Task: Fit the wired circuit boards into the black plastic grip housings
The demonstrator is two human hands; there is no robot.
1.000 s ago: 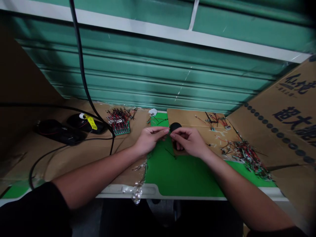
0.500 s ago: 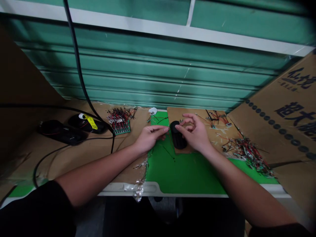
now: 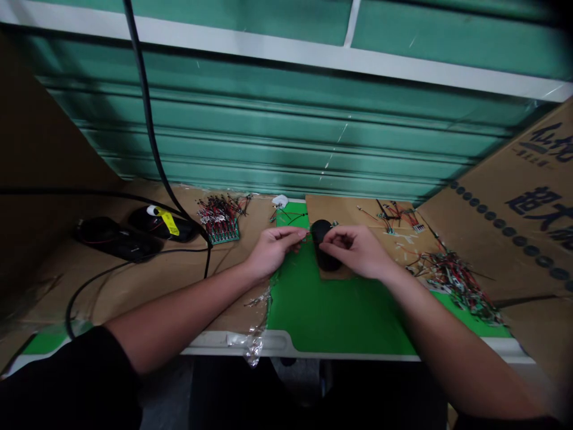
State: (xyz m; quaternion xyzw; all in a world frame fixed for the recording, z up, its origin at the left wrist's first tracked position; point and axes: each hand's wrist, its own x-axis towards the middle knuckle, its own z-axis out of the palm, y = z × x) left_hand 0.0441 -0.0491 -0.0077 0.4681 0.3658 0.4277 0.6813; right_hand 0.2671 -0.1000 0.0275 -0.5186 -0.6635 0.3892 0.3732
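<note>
Both hands [image 3: 274, 254] [image 3: 356, 252] closer, black piece [image 3: 323, 245] between

Left of fingers [image 3: 286, 234]: wire-studded green circuit board [image 3: 219, 222], yellow tag [image 3: 169, 222]. Right: red-black wire tangle [image 3: 454, 283], printed cardboard [image 3: 532, 203]. Beyond: green corrugated shutter [image 3: 286, 137].

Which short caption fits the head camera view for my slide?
Head view: left hand and right hand meet at a black component on a green work mat, beside wired circuit boards.
</note>
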